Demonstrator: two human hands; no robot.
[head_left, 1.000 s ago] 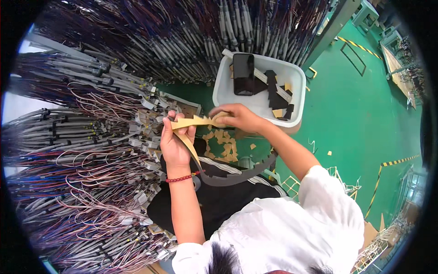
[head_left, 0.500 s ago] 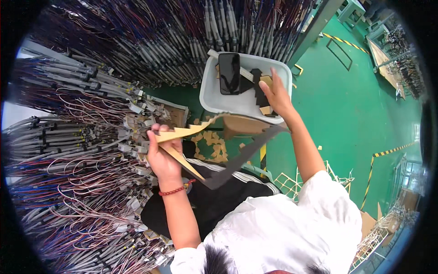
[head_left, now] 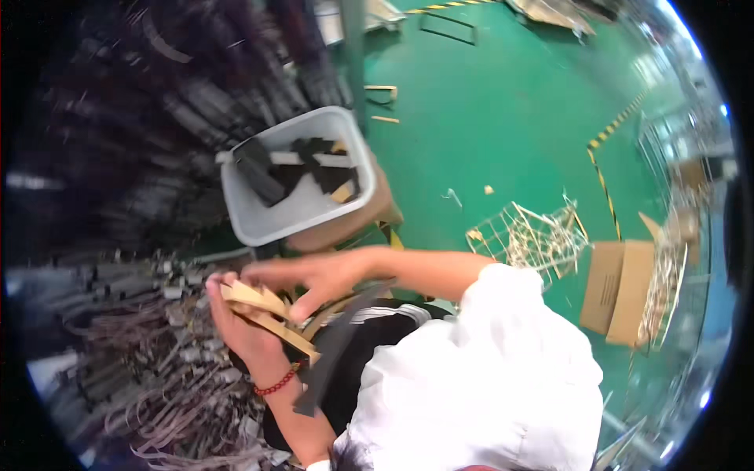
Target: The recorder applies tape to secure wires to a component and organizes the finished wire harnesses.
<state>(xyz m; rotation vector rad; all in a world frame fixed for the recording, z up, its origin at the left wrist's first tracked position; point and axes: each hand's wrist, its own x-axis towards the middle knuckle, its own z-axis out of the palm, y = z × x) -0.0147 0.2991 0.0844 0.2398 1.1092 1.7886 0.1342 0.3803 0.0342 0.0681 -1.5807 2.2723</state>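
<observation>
the right hand (head_left: 314, 276) has come back from the grey bin (head_left: 294, 184), where it was half a second ago, and now meets the left hand (head_left: 236, 322) again, bringing a dark strip (head_left: 334, 345) that hangs below. the left hand is clamped on tan backing strips (head_left: 263, 314) beside the wire bundles (head_left: 141, 345); the right's fingers pinch at them, forearm level across the body.
</observation>
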